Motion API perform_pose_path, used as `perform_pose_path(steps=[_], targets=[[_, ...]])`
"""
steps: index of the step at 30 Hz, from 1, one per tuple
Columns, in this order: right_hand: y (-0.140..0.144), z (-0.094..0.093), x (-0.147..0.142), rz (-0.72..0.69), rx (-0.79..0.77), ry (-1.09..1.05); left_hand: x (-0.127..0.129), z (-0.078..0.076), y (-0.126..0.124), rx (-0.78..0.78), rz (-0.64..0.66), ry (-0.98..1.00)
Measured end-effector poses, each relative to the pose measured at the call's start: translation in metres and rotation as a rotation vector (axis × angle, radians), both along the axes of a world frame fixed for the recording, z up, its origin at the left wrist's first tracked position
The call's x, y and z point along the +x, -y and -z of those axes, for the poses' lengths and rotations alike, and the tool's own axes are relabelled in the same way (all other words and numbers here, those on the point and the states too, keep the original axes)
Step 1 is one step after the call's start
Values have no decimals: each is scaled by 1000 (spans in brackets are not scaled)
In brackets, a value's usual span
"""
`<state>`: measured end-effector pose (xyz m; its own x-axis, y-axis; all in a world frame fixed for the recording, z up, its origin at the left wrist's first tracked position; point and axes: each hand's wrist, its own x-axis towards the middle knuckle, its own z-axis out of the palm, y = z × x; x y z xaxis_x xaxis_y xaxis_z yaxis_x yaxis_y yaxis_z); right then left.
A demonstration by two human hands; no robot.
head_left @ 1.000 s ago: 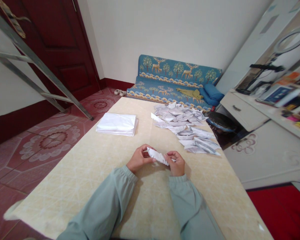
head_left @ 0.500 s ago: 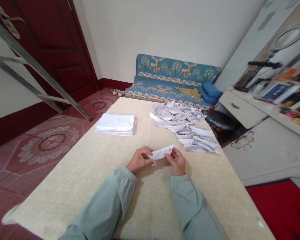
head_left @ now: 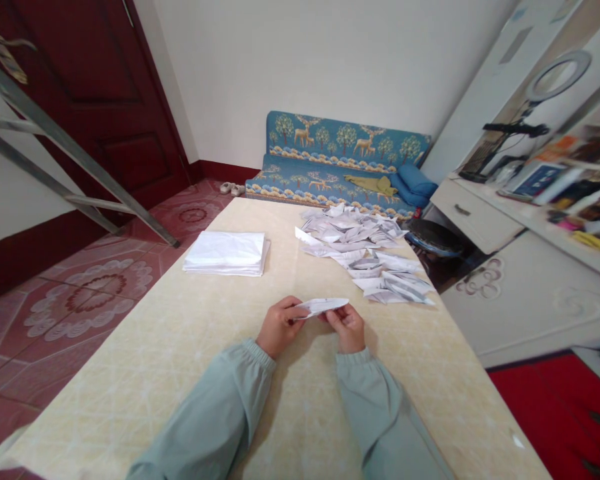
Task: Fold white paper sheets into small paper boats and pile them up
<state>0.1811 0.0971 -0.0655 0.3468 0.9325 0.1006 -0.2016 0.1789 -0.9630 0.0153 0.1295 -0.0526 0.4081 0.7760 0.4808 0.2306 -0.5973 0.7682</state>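
Note:
A small folded paper boat (head_left: 324, 305), white with grey print, is held between my two hands over the table (head_left: 300, 413). My left hand (head_left: 280, 325) pinches its left end between thumb and fingers. Its right end is gripped by my right hand (head_left: 349, 327), with the thumb on the near side. Beyond my right hand lies a pile of folded paper boats (head_left: 353, 233), pointed and overlapping. A stack of flat white paper sheets (head_left: 225, 252) sits past my left hand, near the table's left edge.
Behind the table stands a blue patterned sofa (head_left: 320, 170). A metal ladder (head_left: 80, 160) leans at the left before a dark red door (head_left: 95, 87). To the right are a white cabinet (head_left: 535, 287) with shelves and a dark round stool (head_left: 435, 239).
The folded paper has tipped so its narrow upper edge now shows more than its printed side. Both hands have turned slightly with it. The whole view has shifted a little.

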Motion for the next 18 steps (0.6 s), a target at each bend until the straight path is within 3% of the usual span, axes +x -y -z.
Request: perform_pose_path(steps=[4, 12, 18], targets=[[1, 2, 2, 50, -37, 20, 3, 2, 3, 149, -64, -121], [0, -1, 5, 166, -115, 348, 2, 3, 4, 172, -106, -251], [-1, 2, 4, 181, -151, 368, -3, 8, 0, 244, -139, -321]])
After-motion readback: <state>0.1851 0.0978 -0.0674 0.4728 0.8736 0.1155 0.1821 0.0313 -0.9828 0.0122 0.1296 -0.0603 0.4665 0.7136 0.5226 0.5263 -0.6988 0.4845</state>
